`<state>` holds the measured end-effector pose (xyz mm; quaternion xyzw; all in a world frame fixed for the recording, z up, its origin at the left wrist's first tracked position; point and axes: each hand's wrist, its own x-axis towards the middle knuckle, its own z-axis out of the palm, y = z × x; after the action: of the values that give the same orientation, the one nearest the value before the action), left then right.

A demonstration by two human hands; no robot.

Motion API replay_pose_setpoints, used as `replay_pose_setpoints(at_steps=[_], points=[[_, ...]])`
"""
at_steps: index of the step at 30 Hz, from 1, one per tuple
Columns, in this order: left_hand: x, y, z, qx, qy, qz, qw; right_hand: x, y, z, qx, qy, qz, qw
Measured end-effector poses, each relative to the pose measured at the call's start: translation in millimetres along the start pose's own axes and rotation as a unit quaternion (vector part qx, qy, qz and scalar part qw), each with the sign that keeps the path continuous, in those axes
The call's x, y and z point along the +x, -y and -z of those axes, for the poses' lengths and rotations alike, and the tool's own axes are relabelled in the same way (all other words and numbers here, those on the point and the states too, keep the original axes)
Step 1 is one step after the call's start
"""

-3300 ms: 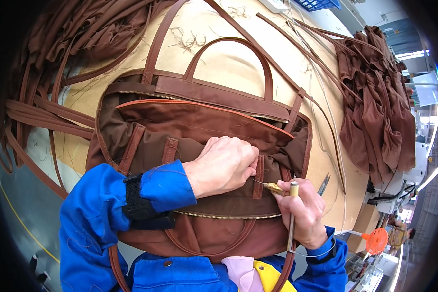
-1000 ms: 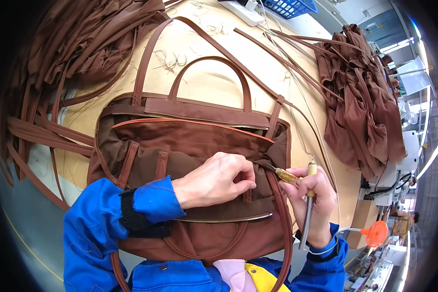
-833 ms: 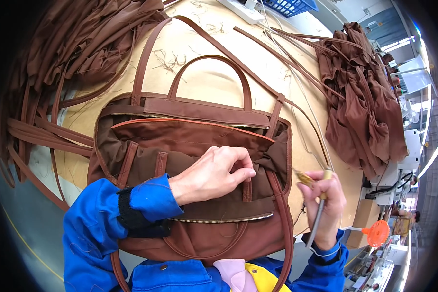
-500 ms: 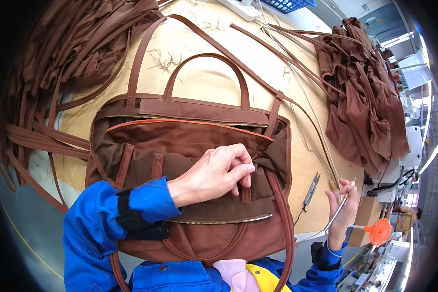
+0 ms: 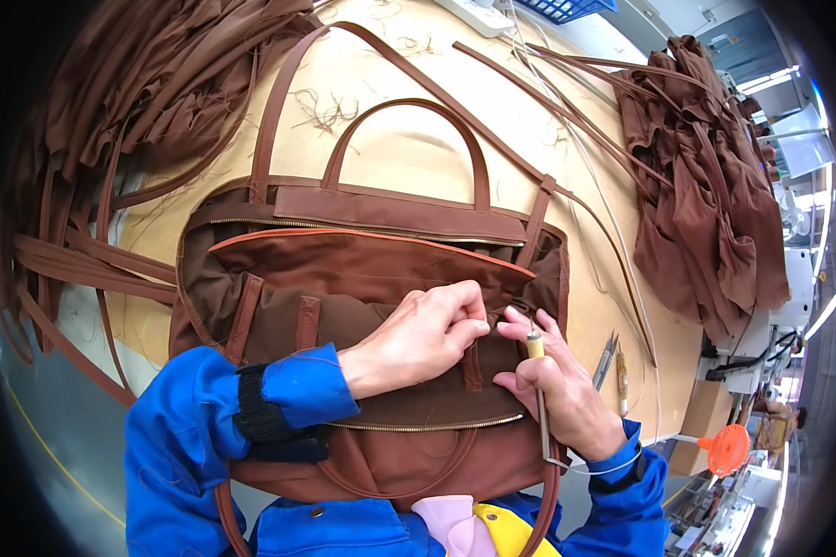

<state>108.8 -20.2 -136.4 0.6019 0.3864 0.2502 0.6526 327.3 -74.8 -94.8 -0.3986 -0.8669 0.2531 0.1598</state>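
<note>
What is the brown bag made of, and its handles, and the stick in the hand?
Bag: looks like matte woven cloth; it folds and wrinkles softly. Handle: smoother with a slight sheen and holds a stiff arch, so probably leather or imitation leather. Stick tool in the right hand: a pale, wood-like grip and a thin grey shaft, likely metal.

Brown canvas bag [image 5: 344, 269] flat on table, unzipped; thin wooden-handled tool [image 5: 537, 371] upright above it.

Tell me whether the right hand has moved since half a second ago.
Yes. The right hand has swung back left from the table's right edge onto the brown bag, beside the left hand, holding a thin tool.
</note>
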Motion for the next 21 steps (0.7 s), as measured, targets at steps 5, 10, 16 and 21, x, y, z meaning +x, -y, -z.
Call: replay_pose_setpoints(at_steps=[5, 10, 16, 21], points=[[2.0, 4.5, 2.6, 0.033, 0.01, -0.005, 0.999, 2.3, -2.9, -2.3, -0.011, 0.0, 0.013, 1.0], [5.6, 4.0, 10.4, -0.109, 0.02, 0.089, 0.99, 2.5, -2.3, -6.5, 0.013, -0.045, 0.016, 0.999], [4.2, -1.5, 12.7, -0.08, 0.024, 0.086, 0.993, 0.0, 23.9, -8.4, 0.342, -0.133, -0.062, 0.928], [0.6, -5.7, 17.5, -0.076, 0.052, 0.102, 0.991, 7.8, 26.4, -6.1, 0.217, -0.053, -0.093, 0.97]])
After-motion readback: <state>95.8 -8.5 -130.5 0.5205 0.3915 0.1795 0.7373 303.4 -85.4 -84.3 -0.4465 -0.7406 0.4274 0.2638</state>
